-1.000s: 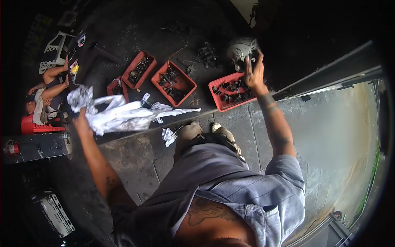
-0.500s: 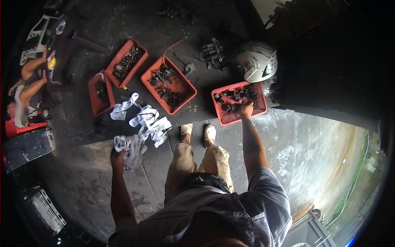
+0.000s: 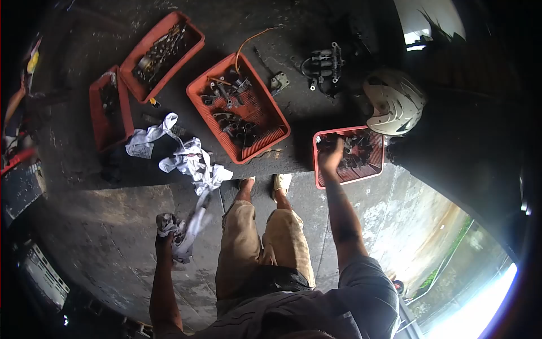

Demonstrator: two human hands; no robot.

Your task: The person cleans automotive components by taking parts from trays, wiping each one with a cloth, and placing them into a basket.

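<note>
My left hand (image 3: 164, 236) is closed around a bunched grey-white rag (image 3: 183, 243), held low on the left with its loose part trailing and blurred. White cloth strips (image 3: 195, 164) lie just beyond it at the edge of the dark work surface. My right hand (image 3: 332, 159) reaches into the left part of a red plastic basket (image 3: 349, 183). Small dark parts (image 3: 355, 150) lie in that basket, some near my fingers. Whether the right hand grips one of them is hidden by the hand itself and by shadow.
A larger red basket (image 3: 278, 121) with metal parts stands mid-surface. Two narrower red bins, an upper one (image 3: 192, 48) and a lower one (image 3: 125, 113), sit on the left. A white helmet (image 3: 398, 104) rests behind the right basket, near a dark metal assembly (image 3: 324, 65). Another person shows at far left.
The view has shifted, bringing the baskets closer. My right hand has moved from the basket's right part to its left part. The rag in my left hand has swung and stretched out.
</note>
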